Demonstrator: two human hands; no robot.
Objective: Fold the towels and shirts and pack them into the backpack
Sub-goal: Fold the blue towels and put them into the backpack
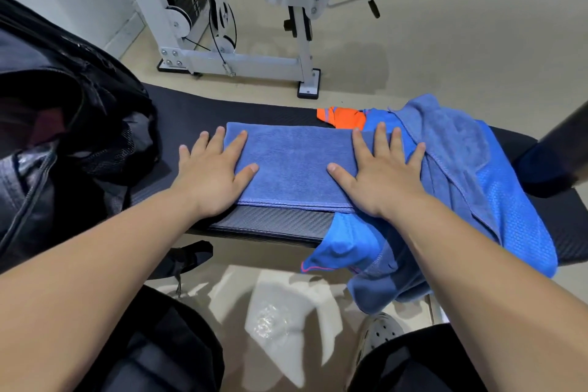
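Nearest, a grey shoe [378, 334] stands on the floor under the front edge of the black tabletop [270, 226]. On the tabletop lies a folded blue towel [292, 162], flat, in the middle. Both hands are released and lie flat with fingers spread: the left hand [213, 175] presses the towel's left end, partly on the tabletop, and the right hand [381, 175] presses its right end. At the left stands the black backpack [63, 111], its top open. At the right a loose blue towel [445, 137] lies over a blue shirt [502, 200] that hangs over the edge. Behind them shows an orange cloth [343, 118]. Farthest is a white gym machine [241, 57].
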